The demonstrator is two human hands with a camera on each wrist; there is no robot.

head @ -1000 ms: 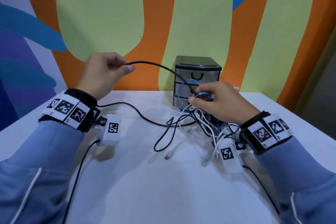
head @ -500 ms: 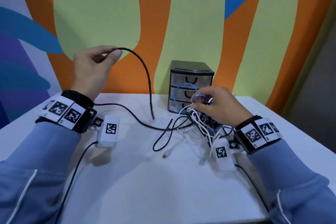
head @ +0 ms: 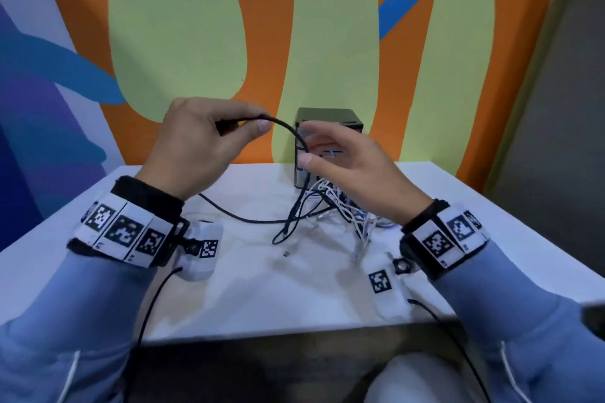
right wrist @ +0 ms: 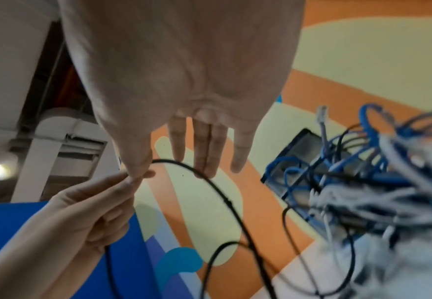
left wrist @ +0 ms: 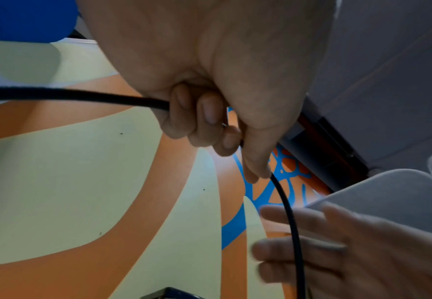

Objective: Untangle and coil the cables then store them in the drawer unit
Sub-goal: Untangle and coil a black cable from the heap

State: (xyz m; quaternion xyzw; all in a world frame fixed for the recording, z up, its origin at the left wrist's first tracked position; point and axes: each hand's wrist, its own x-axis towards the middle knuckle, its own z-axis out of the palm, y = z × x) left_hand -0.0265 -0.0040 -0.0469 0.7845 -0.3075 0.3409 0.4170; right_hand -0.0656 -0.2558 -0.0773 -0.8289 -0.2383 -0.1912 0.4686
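My left hand (head: 196, 147) grips the black cable (head: 288, 127) centre-frame, its run arcing right then down to the tangle (head: 340, 206) before the drawer unit (head: 329, 116); my right hand (head: 353, 167), fingers open, is nearer that descending run.

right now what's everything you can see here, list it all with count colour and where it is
black cable: one, black, held up in the air at one end, the rest trailing down onto the table
tangled cables: several, white and blue, exact count unclear, heaped on the table in front of the drawer unit
drawer unit: one, black top with clear drawers, at the back of the table against the wall
table: one, white, under everything
wall mural: one, orange, pale green and blue, behind the table
left hand: one, grips the black cable near its end
right hand: one, fingers straight, reaching at the black cable's hanging part
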